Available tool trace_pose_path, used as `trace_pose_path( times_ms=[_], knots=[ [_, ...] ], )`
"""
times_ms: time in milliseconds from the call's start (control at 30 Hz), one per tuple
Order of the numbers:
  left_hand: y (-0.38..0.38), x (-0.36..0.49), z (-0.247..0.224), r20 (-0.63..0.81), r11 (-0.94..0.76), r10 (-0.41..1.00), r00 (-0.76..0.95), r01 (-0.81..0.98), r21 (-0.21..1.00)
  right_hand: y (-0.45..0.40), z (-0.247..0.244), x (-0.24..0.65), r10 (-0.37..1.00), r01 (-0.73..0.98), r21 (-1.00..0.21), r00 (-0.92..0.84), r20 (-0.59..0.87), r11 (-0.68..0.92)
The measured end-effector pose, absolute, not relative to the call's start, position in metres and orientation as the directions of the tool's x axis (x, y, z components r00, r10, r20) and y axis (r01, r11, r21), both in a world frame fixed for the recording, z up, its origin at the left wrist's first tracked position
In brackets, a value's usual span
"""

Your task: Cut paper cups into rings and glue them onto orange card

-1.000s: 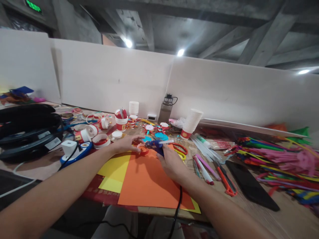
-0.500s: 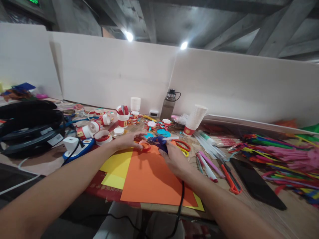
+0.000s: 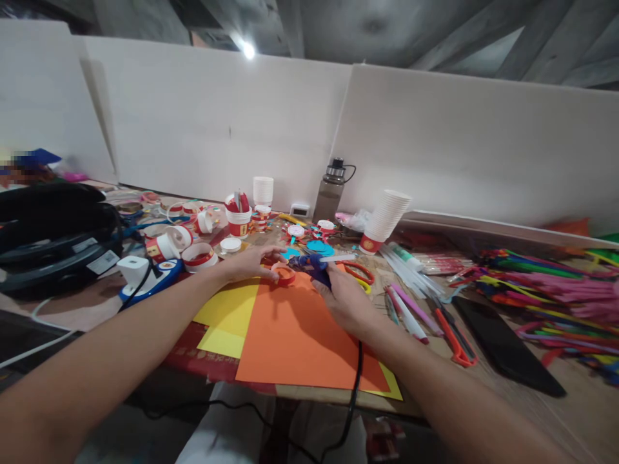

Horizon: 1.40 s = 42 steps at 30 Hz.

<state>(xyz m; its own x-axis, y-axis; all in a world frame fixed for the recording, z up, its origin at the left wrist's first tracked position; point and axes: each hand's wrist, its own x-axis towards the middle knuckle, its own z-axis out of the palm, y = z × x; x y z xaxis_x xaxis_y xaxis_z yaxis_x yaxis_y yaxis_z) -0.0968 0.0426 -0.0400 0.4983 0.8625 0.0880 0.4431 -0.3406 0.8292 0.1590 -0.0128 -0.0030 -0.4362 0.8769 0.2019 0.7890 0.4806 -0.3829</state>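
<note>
My right hand is wrapped round a blue hot glue gun, with a white glue stick sticking out of its back and a black cord hanging from its grip. The nozzle points left, toward my left hand. Between the fingers and thumb of that hand is a red ring cut from a paper cup, held just over the orange paper. Whether the nozzle touches the ring I cannot tell. Yellow sheets lie under the orange one.
Cut cup rings and a blue-and-white power strip lie to the left. Behind stand a bottle and stacked paper cups. Scissors, markers, a utility knife, a phone and pipe cleaners are at right.
The camera view has tilted down slightly. My left hand still holds the ring and my right hand the glue gun, both in nearly the same place over the orange paper.
</note>
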Motion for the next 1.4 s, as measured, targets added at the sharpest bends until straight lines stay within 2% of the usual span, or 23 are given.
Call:
trace_pose_path(
  times_ms=[233,433,1400],
  knots=[
    [0.0444,-0.0987,-0.0422,0.094,-0.344,0.842,0.531,0.396,0.852,-0.0141,-0.0007,0.1586,0.885,0.822,-0.329,-0.425,0.191,0.466],
    [0.0427,-0.0981,-0.0413,0.101,-0.345,0.863,0.495,0.432,0.833,-0.0128,-0.0032,0.1582,0.885,0.826,-0.318,-0.424,0.193,0.465],
    [0.0449,-0.0957,-0.0423,0.065,-0.301,0.856,0.513,0.392,0.869,-0.0194,-0.0042,0.1586,0.881,0.791,-0.390,-0.439,0.177,0.472]
  ],
)
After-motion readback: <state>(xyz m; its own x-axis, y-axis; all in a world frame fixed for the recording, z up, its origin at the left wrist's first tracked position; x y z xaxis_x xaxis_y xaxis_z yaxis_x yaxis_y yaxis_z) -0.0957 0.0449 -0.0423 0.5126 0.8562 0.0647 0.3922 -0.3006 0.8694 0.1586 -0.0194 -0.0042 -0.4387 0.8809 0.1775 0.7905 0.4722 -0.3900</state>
